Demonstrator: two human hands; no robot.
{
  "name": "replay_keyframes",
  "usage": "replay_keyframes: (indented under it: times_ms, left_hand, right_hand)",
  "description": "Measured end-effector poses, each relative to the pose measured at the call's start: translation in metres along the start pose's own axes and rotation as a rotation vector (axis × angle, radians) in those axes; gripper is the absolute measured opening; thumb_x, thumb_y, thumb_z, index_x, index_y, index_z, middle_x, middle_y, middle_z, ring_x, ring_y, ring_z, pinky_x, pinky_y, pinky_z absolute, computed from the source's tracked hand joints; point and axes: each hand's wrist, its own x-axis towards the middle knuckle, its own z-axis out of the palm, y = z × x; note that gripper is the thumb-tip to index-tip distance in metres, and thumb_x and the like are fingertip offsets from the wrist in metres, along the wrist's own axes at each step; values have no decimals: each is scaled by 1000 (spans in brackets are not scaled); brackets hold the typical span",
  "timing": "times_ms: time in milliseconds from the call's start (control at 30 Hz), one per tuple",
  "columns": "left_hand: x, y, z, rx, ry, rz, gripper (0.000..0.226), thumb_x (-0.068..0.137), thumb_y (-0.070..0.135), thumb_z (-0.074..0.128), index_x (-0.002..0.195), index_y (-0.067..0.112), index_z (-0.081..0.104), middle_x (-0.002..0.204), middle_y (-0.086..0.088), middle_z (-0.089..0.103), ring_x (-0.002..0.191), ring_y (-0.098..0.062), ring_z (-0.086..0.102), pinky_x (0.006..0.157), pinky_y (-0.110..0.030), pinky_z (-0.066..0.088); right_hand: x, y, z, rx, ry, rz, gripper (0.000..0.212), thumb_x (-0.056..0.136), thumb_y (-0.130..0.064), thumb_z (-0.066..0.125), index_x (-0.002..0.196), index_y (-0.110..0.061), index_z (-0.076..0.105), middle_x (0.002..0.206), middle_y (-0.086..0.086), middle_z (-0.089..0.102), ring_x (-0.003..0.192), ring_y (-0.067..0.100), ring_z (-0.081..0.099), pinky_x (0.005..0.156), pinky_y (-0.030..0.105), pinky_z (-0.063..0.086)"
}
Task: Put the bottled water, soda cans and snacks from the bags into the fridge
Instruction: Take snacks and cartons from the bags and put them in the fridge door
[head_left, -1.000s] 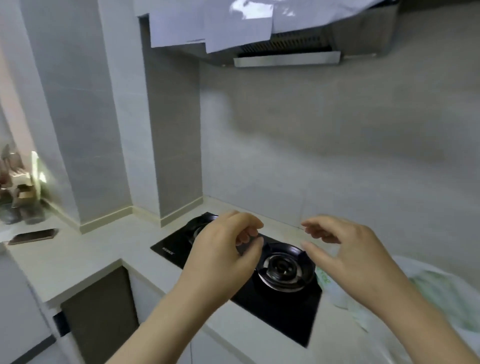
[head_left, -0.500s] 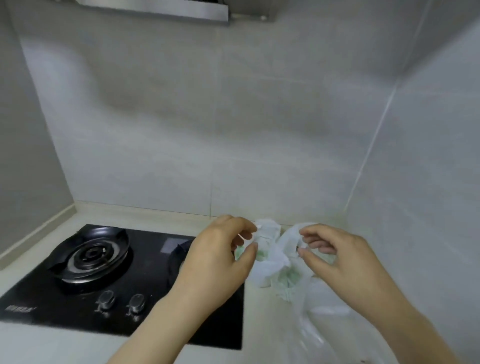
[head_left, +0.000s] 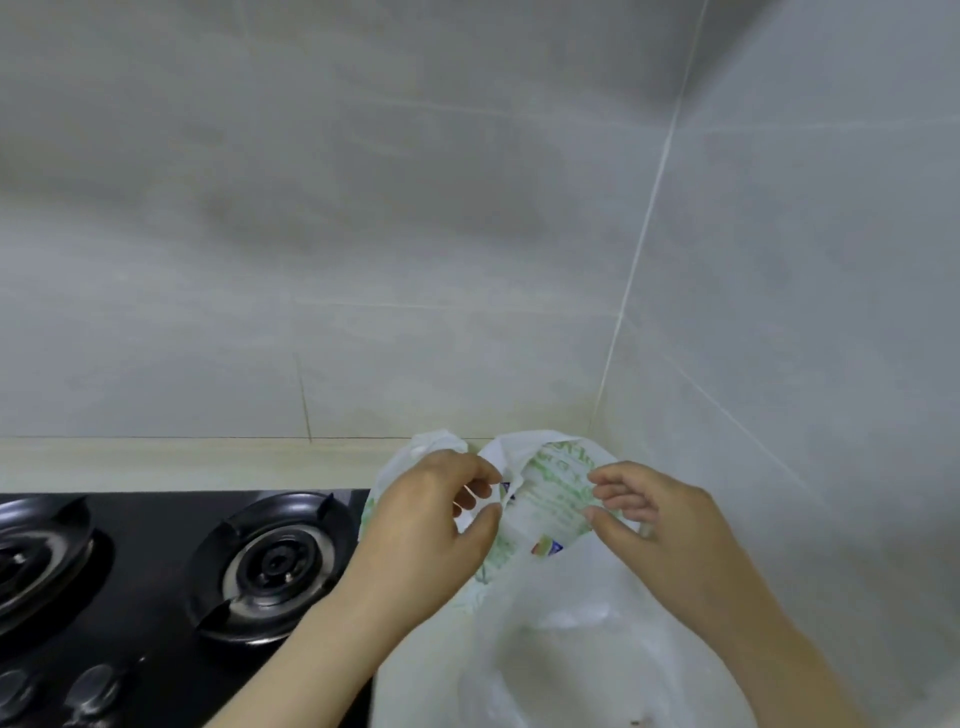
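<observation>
White bag (head_left: 550, 499) is sitting at the counter's (head_left: 156, 462) far corner, just right of the stove (head_left: 156, 519); left hand (head_left: 426, 530) and right hand (head_left: 660, 525) are pinching its mouth, fingers (head_left: 613, 475) curling onto the plastic.

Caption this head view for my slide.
Left hand and right hand pinch a white green-printed plastic bag beside a black gas hob.

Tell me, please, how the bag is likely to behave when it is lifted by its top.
Probably floppy: the bag is thin, crumpled film slumped on the counter, so it should sag when lifted. Colourful packaging shows inside, between the left hand and right hand, so it likely has some weight, and contents may shift.
</observation>
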Motion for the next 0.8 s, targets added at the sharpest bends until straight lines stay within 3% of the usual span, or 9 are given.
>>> replay_keyframes:
  times_ms: [133,300,533,800]
  left_hand:
    - [33,3,45,0,-13,-55,18,84,20,62,100,28,65,92,14,61,83,-1,58,77,-17,47]
    - [53,-6,101,-10,-62,-142,18,82,19,64,98,27,66,90,13,61,82,-1,58,72,-10,45]
    - [67,-30,147,7,-154,-228,18,82,17,64,97,26,66,88,13,62,80,-2,60,76,-21,50]
    - [78,-76,168,67,-259,-279,17,81,20,62,97,25,64,87,12,62,81,-3,59,77,-21,50]
  right_hand:
    - [30,46,-13,52,2,51,22,80,-18,74,100,-27,69,90,-13,69,88,-4,63,83,13,49]
    - [55,104,-22,72,-13,111,22,79,-20,75,99,-28,68,88,-12,69,85,-5,64,82,14,50]
    - [67,157,-2,113,-67,214,24,80,-19,74,90,-38,64,88,-12,69,84,-2,65,83,26,54]
    - [80,181,42,49,-167,282,20,82,-21,71,101,-27,67,95,-12,69,90,-2,63,84,23,52]
